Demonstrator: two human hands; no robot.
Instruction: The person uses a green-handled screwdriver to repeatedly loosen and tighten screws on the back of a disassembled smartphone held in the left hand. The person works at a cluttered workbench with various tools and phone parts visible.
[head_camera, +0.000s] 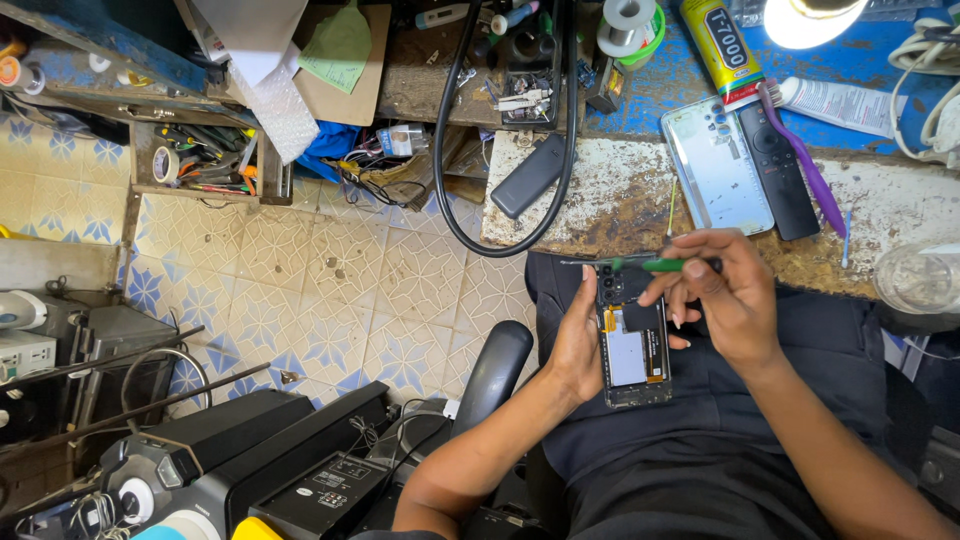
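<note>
Beyond the fingers, the worn tabletop (620, 200) carries a clear phone back cover (716, 166), a black remote (778, 172) just beside it, and a purple toothbrush (800, 155) lying across the remote's far end. A thick black cable (450, 150) loops down from the tabletop's edge, out past the left hand.

Over the person's lap, the left hand (578, 345) cradles an opened smartphone (632, 340), its back off and the inner parts showing. The left fingers are curled around the phone's left edge, the thumb along that side, gripping it firmly with the camera end pointing toward the tabletop.

The right hand (728, 300) sits just to the right of the phone. Its fingers are pinched closed around a thin green-handled tool (660, 265), which lies crosswise above the phone's top end, its metal tip reaching past the left fingertips.
</note>
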